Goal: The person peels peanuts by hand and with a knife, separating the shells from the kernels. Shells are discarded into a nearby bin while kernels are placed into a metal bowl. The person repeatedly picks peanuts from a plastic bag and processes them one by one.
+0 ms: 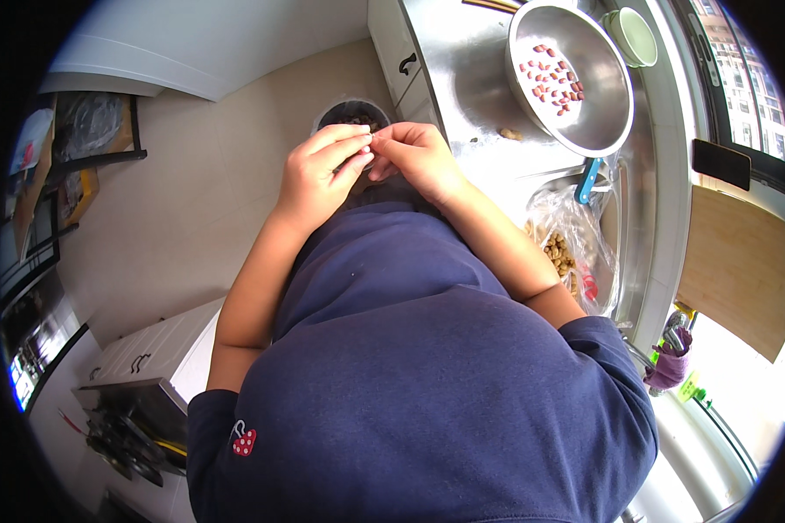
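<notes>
My left hand [324,170] and my right hand [418,160] meet at the fingertips over a round bin [318,123] that has peanut shells [360,121] inside. Both hands pinch a small thing, apparently a peanut [371,137], mostly covered by the fingers. A large stainless steel bowl [605,85] stands on the steel counter to the right, with many reddish shelled peanuts [553,78] spread over its bottom. Unshelled peanuts [558,253] show in a clear plastic bag [585,229] in the sink, right of my right forearm.
One unshelled peanut [511,134] lies on the counter [461,85] beside the bowl. A blue-handled knife [587,182] rests by the sink edge. Pale green bowls [634,38] stand behind the steel bowl. A wooden cutting board [739,268] and a dark phone-like slab [721,163] are near the window.
</notes>
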### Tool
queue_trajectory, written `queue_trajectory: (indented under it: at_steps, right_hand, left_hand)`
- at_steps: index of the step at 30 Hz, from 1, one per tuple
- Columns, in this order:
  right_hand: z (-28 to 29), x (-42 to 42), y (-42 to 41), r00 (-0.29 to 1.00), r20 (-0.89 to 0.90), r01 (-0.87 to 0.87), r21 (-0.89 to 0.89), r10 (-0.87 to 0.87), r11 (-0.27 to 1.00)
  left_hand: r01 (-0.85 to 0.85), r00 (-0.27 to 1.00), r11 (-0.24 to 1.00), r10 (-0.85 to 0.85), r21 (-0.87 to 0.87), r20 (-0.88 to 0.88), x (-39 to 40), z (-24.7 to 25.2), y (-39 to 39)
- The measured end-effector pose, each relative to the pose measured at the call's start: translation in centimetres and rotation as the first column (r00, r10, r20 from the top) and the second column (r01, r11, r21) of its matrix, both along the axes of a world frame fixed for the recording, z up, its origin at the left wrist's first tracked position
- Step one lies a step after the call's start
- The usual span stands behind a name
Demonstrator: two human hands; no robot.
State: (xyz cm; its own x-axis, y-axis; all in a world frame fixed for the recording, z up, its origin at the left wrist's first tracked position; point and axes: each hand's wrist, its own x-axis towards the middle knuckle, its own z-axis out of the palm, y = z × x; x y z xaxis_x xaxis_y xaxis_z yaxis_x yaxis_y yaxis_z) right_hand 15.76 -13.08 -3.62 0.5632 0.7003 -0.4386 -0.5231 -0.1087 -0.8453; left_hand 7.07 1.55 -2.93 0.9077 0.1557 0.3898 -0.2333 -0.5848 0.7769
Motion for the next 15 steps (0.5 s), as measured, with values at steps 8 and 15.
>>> queue_trajectory:
  at_steps: [8,15]
  right_hand:
    - [0.0,0.2,0.0,1.000,-0.005,0.012,-0.040,-0.012,0.999]
    - [-0.3,0.3,0.2,0.998,0.057,0.019,-0.140,-0.011,0.990]
  left_hand:
    - [-0.030,0.993,0.812,-0.044,-0.583,-0.112,-0.1,-1.8,0.6]
    - [-0.162,0.971,0.477,-0.081,-0.864,-0.226,-0.2,-2.2,1.4]
